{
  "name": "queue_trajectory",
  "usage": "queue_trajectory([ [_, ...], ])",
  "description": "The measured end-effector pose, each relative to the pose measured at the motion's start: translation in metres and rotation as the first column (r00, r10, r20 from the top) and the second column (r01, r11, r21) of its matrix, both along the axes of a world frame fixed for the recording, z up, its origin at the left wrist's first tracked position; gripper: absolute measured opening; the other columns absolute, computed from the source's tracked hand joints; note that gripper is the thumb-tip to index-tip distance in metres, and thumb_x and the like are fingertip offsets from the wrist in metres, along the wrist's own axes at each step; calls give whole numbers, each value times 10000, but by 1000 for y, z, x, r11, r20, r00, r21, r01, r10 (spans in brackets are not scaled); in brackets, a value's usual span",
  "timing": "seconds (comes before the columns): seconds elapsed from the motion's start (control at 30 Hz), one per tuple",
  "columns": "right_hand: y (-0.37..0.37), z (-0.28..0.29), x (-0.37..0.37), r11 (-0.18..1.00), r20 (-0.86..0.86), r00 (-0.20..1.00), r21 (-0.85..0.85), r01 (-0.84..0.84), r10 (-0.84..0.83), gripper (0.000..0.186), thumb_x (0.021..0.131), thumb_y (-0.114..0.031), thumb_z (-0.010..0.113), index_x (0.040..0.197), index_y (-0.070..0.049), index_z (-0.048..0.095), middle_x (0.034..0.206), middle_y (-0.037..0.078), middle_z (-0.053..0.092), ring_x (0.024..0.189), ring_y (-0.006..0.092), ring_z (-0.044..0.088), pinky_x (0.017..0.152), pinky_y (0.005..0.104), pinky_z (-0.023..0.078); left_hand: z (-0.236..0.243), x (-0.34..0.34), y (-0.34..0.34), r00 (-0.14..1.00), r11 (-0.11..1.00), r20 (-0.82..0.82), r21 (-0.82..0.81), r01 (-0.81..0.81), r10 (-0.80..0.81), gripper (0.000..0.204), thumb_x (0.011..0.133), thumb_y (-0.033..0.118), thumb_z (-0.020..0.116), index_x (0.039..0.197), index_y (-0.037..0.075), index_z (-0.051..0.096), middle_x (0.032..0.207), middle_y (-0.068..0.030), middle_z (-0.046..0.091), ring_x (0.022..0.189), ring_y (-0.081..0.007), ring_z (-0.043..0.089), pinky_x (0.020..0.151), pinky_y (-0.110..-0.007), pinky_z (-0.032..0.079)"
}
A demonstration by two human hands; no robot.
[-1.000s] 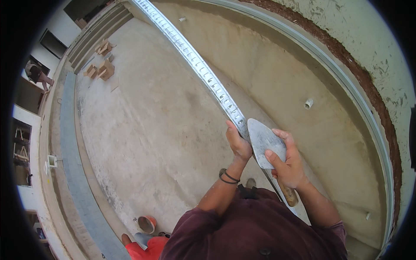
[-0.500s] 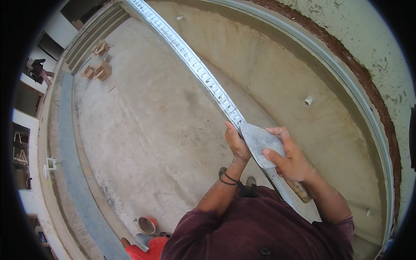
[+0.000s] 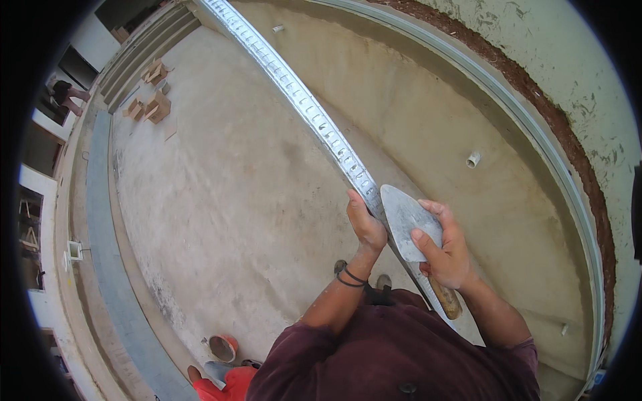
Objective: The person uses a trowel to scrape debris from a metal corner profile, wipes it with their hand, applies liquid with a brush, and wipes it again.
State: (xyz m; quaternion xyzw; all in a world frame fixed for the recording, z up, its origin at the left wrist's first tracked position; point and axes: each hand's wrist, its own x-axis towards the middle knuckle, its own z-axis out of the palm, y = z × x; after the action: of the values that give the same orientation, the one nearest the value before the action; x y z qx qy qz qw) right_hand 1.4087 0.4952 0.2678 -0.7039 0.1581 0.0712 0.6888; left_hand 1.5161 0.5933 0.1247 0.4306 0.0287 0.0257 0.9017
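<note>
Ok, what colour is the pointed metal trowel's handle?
Brown handle on the grey pointed metal trowel; head view.

The slot-patterned strip is silver, the trowel blade grey.

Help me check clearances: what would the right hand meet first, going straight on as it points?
Probably the slotted metal strip, with the trowel in the right hand leading; depth between them is unclear.
</note>
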Motion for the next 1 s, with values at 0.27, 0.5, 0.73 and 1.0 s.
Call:
queue_trajectory([
  [0.27,-2,-11,-2,969,46,992,-223,-104,117,535,1001,-266,657,1410,-5,431,1215,166,604,1165,235,577,1017,364,455,13,-10,9,997,997,1,9,77,-77,648,1093,581,267,895,52,582,777,-26,606,684,-122,580,611,-283,471],
  [0.5,-3,4,12,951,37,975,-229,-207,221,543,1002,-273,656,1414,-8,421,1202,158,612,1127,221,595,989,362,473,12,-14,10,995,996,-44,-29,89,-90,683,1096,576,252,887,37,615,765,-48,637,675,-137,617,602,-287,496],
  [0.73,2,3,2,985,-101,988,-117,-128,116,541,1000,-270,658,1419,-22,420,1191,151,618,1104,216,602,972,362,483,11,-11,13,997,997,16,35,73,-74,668,1102,564,238,866,40,580,769,-35,617,688,-124,583,620,-292,474],
  [1.0,-8,2,7,926,-1,980,-327,-189,200,545,995,-286,667,1409,-20,435,1217,183,618,1148,240,600,996,372,471,12,-9,11,999,998,17,52,46,-47,668,1101,560,235,869,38,580,784,-27,599,707,-127,564,638,-284,458],
])
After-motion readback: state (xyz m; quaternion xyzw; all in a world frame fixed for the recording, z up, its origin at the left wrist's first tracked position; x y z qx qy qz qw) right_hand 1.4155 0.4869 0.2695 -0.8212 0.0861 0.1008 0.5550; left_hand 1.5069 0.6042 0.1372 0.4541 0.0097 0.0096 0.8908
